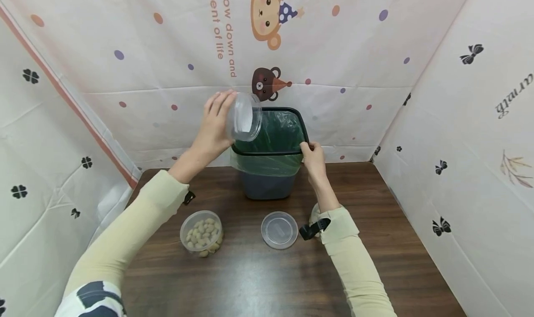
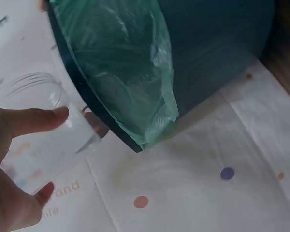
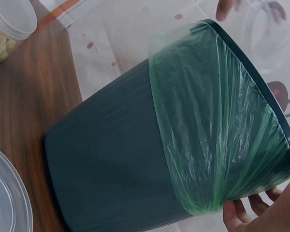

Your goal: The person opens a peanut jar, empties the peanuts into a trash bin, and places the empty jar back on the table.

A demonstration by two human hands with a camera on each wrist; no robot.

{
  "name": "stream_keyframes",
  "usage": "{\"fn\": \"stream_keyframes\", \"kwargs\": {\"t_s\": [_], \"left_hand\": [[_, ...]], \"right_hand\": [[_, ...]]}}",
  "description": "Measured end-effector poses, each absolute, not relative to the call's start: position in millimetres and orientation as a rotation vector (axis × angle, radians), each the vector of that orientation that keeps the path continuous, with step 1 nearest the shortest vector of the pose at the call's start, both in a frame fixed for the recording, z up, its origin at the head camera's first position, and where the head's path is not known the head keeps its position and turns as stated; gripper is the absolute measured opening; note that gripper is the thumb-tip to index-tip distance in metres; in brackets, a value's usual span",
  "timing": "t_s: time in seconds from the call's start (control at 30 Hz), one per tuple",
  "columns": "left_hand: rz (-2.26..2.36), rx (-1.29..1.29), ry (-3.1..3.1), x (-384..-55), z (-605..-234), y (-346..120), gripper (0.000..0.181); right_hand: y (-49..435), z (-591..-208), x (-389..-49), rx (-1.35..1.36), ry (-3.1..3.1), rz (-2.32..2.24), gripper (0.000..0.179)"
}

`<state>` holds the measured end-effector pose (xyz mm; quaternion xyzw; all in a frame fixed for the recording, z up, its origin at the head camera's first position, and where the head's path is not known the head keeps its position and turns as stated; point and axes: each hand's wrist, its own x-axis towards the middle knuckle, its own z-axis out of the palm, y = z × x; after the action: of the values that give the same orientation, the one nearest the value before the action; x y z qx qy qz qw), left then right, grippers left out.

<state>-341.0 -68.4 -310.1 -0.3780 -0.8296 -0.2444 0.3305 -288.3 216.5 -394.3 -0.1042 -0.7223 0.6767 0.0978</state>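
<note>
My left hand (image 1: 212, 127) grips a clear plastic tub (image 1: 246, 117) around its side, tipped over at the left of the bin's opening. No contents show inside it. In the left wrist view, the thumb presses along the tub's wall (image 2: 53, 145). A dark bin (image 1: 267, 186) stands upright at the back of the table, lined with a green plastic bag (image 1: 275, 166) folded over its rim. At the bin's right edge, my right hand (image 1: 314, 161) pinches the rim and bag, fingers under the bag's fold in the right wrist view.
A round clear tub (image 1: 182, 233) of pale nuts (image 1: 203, 232) stands front left on the wooden table (image 1: 246, 280). Right of it lies a clear round lid (image 1: 279, 230). My right sleeve partly hides a pale round thing (image 1: 314, 211). Printed cloth (image 1: 158, 66) hangs behind.
</note>
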Motion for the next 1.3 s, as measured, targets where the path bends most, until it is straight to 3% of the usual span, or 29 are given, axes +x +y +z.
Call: {"fn": "stream_keyframes", "kwargs": {"t_s": [0.2, 0.47, 0.73, 1.3], "left_hand": [[-1.005, -0.772, -2.285, -327.0, -315.6, -84.6, 0.126], [-1.377, -0.51, -2.288, -292.9, -332.0, -116.9, 0.122], [-1.425, -0.408, -2.27, -250.3, -370.9, -149.6, 0.126], [-1.509, -0.308, -2.429, -189.2, -479.6, -106.7, 0.13]], "right_hand": [[217.9, -399.1, -288.7, -0.271, -2.155, 1.961, 0.055], [224.6, -408.1, -281.7, -0.095, -2.265, 1.852, 0.075], [233.8, -424.6, -253.3, -0.035, -2.446, 1.446, 0.061], [218.9, -482.5, -200.3, 0.275, -2.745, 1.009, 0.058]]}}
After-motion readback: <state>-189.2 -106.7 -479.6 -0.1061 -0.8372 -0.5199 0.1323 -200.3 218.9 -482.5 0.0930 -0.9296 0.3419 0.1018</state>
